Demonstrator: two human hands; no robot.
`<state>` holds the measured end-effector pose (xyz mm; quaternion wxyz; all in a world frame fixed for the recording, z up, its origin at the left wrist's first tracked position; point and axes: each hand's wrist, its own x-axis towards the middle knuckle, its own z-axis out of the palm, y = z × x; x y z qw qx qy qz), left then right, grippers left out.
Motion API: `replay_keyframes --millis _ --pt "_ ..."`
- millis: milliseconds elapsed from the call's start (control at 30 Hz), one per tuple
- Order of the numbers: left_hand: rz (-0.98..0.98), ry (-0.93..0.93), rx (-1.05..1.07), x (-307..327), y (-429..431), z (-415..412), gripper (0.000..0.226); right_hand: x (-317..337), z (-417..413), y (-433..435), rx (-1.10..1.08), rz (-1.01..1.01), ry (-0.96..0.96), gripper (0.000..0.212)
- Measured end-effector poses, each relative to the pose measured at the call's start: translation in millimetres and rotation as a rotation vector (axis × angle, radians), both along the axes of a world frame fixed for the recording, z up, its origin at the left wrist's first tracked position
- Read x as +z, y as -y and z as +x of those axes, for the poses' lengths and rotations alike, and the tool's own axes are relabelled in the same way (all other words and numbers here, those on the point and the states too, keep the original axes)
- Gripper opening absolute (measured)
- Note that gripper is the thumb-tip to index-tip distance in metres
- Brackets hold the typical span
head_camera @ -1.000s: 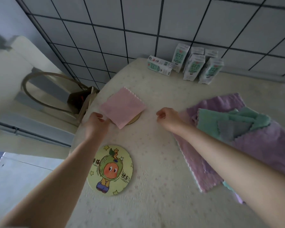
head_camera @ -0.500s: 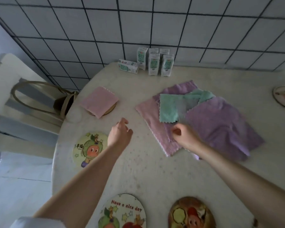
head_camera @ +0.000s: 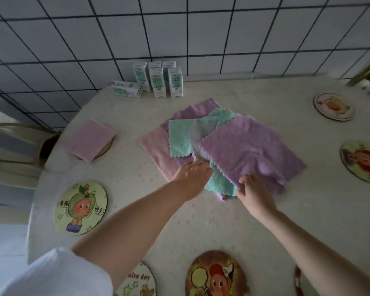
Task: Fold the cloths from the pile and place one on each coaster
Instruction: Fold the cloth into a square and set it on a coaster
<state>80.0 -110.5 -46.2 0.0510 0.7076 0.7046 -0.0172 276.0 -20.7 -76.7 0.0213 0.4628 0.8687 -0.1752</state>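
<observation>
Head view: right hand (head_camera: 253, 194) is pinching the fluffy purple top cloth's (head_camera: 248, 146) near corner; left hand (head_camera: 192, 173), flat and empty, is pressing the pile beside it. Lifting may be dragging the mint cloth (head_camera: 219, 182) underneath along.

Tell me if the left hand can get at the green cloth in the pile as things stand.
Probably yes. The left hand already lies on the pile, right beside the green cloth, whose left part lies bare on top. Only the purple cloth, pinched by the right hand, covers its right side.
</observation>
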Motion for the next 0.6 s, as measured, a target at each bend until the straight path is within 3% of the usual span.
replay_keyframes --millis 133,300,433,600 --pt "0.01 -0.046 -0.134 -3.4 -36.6 12.1 0.042 -5.8 4.7 -7.4 0.054 0.027 0.102 0.026" --pt "0.015 -0.024 -0.189 -10.2 -61.8 19.7 0.045 -3.1 6.8 -15.2 0.06 0.111 -0.107 0.002" --pt "0.061 0.03 -0.128 -20.9 -75.0 13.6 0.034 9.2 7.6 -25.9 0.008 0.223 -0.237 0.026" --pt "0.048 0.028 0.035 -11.0 -104.3 -4.0 0.028 39.6 4.0 -53.4 -0.044 0.104 -0.342 0.022"
